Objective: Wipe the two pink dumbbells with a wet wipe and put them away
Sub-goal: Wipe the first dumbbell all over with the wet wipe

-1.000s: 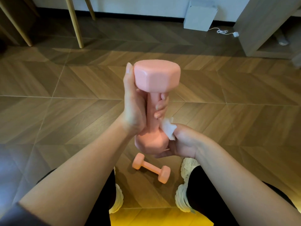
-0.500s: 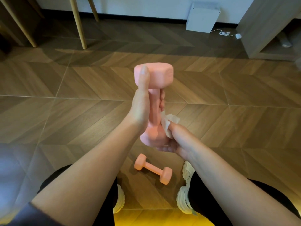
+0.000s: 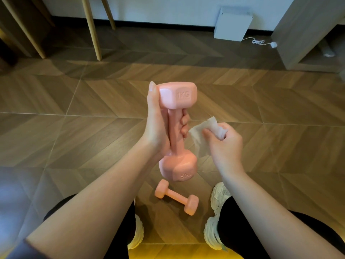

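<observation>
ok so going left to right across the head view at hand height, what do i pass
left hand → pink dumbbell it holds upright → wet wipe → right hand pinching the wipe

Wood-look chevron floor (image 3: 56,139), one pink dumbbell (image 3: 176,197) lying on its side between two pale shoes (image 3: 214,230), slanted wooden legs (image 3: 92,28) at far left, white box (image 3: 231,25) by the wall, white cable (image 3: 259,42) beside it
</observation>
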`<action>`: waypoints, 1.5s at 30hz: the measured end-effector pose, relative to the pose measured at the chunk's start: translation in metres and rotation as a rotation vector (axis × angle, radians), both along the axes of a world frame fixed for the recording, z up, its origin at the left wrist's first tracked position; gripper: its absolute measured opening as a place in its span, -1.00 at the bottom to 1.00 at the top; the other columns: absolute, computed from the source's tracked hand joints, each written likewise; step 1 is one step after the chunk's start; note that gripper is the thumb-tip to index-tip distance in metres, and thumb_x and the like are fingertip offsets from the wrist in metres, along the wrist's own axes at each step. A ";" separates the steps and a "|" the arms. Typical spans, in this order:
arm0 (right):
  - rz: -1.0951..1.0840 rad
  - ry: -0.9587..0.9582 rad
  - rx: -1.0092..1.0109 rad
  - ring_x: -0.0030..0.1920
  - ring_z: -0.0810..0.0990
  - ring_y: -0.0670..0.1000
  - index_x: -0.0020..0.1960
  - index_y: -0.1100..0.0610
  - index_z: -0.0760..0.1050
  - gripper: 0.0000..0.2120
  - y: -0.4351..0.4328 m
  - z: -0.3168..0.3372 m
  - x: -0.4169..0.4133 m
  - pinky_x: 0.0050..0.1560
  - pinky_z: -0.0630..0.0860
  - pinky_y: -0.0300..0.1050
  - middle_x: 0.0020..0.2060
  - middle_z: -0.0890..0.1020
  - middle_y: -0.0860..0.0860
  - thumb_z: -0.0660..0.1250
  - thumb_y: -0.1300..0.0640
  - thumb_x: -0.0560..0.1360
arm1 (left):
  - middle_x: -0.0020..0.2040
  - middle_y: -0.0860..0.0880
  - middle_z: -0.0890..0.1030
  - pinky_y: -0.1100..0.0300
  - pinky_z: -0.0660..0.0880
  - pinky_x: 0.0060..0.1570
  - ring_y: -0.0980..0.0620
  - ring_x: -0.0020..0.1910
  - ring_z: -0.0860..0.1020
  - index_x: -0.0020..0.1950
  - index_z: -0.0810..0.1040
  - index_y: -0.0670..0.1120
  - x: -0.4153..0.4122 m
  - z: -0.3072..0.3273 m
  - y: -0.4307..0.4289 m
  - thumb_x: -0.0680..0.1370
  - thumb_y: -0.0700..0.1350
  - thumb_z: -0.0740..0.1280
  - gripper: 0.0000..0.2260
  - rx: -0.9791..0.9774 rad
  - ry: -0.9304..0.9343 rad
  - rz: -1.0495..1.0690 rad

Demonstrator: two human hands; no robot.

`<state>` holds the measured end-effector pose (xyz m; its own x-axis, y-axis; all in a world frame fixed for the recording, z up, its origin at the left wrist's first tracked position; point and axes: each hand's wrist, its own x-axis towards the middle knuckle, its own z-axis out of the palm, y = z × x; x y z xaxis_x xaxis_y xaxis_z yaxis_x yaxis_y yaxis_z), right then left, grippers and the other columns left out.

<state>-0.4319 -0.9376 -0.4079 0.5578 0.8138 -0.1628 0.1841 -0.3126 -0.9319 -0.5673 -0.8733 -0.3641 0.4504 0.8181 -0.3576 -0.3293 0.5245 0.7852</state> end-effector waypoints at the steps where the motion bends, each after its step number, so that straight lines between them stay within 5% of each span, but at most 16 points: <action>1: 0.001 -0.064 0.044 -0.31 0.46 -0.06 -0.19 0.12 0.53 -0.88 -0.001 0.001 -0.001 -0.27 0.41 -0.13 -0.34 0.57 -0.01 0.40 0.18 0.51 | -0.43 -0.06 0.33 0.11 0.23 -0.37 -0.01 -0.48 0.26 -0.27 0.38 -0.14 0.000 0.000 0.000 0.49 0.50 -0.16 -0.26 -0.008 0.000 -0.004; 6: 0.088 -0.036 0.063 -0.34 0.48 -0.13 -0.18 0.11 0.52 -0.86 -0.002 0.009 -0.008 -0.29 0.43 -0.23 -0.35 0.57 -0.05 0.46 0.15 0.48 | -0.40 -0.07 0.36 0.12 0.24 -0.36 -0.01 -0.47 0.28 -0.24 0.41 -0.14 0.003 0.000 -0.001 0.50 0.49 -0.12 -0.28 -0.038 0.002 -0.001; 10: 0.334 0.176 -0.125 -0.15 0.66 -0.03 -0.09 0.11 0.63 -0.93 -0.008 0.015 -0.014 -0.05 0.55 -0.04 -0.20 0.71 0.01 0.43 0.11 0.50 | -0.41 -0.06 0.36 0.14 0.24 -0.37 0.00 -0.46 0.29 -0.23 0.41 -0.13 0.001 0.001 0.002 0.50 0.49 -0.09 -0.30 -0.059 0.014 0.036; 13: 0.478 0.366 -0.184 -0.04 0.64 -0.10 -0.09 0.21 0.67 -0.69 -0.012 0.018 -0.006 0.21 0.44 -0.03 -0.15 0.70 -0.03 0.29 -0.01 0.54 | -0.41 -0.05 0.37 0.12 0.24 -0.35 0.00 -0.46 0.30 -0.22 0.41 -0.13 -0.004 -0.001 0.005 0.50 0.50 -0.08 -0.29 -0.072 0.028 0.053; 15: 0.506 0.555 -0.245 0.04 0.65 -0.07 -0.17 0.07 0.74 -0.58 -0.012 0.020 0.000 0.31 0.40 -0.02 -0.10 0.73 -0.02 0.15 -0.01 0.62 | -0.40 -0.06 0.37 0.12 0.25 -0.35 0.00 -0.46 0.31 -0.20 0.41 -0.14 -0.006 -0.002 0.007 0.50 0.50 -0.08 -0.28 -0.073 0.026 0.053; 18: 0.518 0.427 -0.256 -0.11 0.62 -0.08 -0.26 0.04 0.71 -0.70 -0.009 0.021 0.001 0.15 0.47 -0.03 -0.25 0.70 -0.07 0.30 0.22 0.55 | -0.38 -0.07 0.39 0.13 0.28 -0.34 -0.01 -0.45 0.32 -0.13 0.44 -0.16 -0.005 -0.003 0.005 0.51 0.49 -0.07 -0.28 -0.071 0.022 0.042; 21: 0.481 0.285 -0.291 -0.21 0.63 -0.09 -0.13 0.04 0.59 -0.87 -0.007 0.017 -0.005 -0.13 0.48 -0.17 -0.27 0.68 -0.07 0.51 0.19 0.41 | -0.36 -0.07 0.39 0.14 0.31 -0.35 -0.01 -0.44 0.33 -0.09 0.47 -0.17 0.000 -0.004 0.003 0.52 0.47 -0.04 -0.29 -0.078 -0.013 0.049; 29: 0.478 0.284 -0.349 0.00 0.70 -0.03 -0.01 0.01 0.70 -0.80 -0.011 0.007 -0.019 0.05 0.55 -0.12 -0.12 0.74 -0.04 0.57 0.03 0.38 | -0.31 -0.06 0.41 0.14 0.35 -0.32 0.03 -0.38 0.37 0.12 0.53 -0.15 0.009 -0.018 0.000 0.54 0.45 0.01 -0.30 -0.015 0.054 -0.006; 35: 0.289 0.447 -0.256 -0.32 0.62 -0.31 -0.07 0.03 0.70 -0.90 -0.003 0.011 -0.014 -0.30 0.46 -0.43 -0.29 0.72 -0.15 0.53 0.09 0.41 | -0.15 -0.08 0.51 0.09 0.50 -0.18 -0.03 -0.18 0.53 0.34 0.47 -0.17 0.010 -0.026 0.006 0.47 0.46 0.01 -0.19 0.009 0.116 -0.064; 38: 0.293 0.454 -0.244 -0.44 0.52 -0.33 -0.11 0.03 0.70 -0.94 0.000 0.008 -0.016 -0.21 0.36 -0.33 -0.38 0.67 -0.20 0.52 0.11 0.42 | -0.07 -0.08 0.61 0.07 0.50 0.01 -0.01 -0.09 0.56 0.31 0.54 -0.08 0.011 -0.027 0.004 0.48 0.45 0.02 -0.26 0.043 0.232 -0.133; 43: 0.192 0.524 -0.230 0.04 0.59 -0.07 -0.23 -0.02 0.73 -0.96 0.003 0.006 -0.014 0.23 0.39 -0.03 -0.21 0.73 -0.12 0.56 0.03 0.37 | 0.09 -0.03 0.68 0.06 0.39 0.33 0.01 0.14 0.60 0.21 0.62 -0.06 0.005 -0.027 0.004 0.39 0.51 0.02 -0.21 0.026 0.377 -0.361; 45: 0.146 0.550 -0.221 0.13 0.60 0.01 -0.25 -0.02 0.73 -0.96 0.004 0.006 -0.011 0.27 0.41 0.00 -0.19 0.74 -0.10 0.56 0.06 0.37 | 0.08 -0.05 0.68 0.03 0.40 0.30 0.00 0.12 0.59 0.19 0.64 -0.08 0.004 -0.027 0.001 0.38 0.55 0.04 -0.17 0.018 0.426 -0.396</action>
<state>-0.4428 -0.9339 -0.4021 0.2294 0.7896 -0.5691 -0.2507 -0.5171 -0.8184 -0.5629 -0.8719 -0.3913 0.5424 0.6242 -0.5622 0.2365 0.5288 0.8152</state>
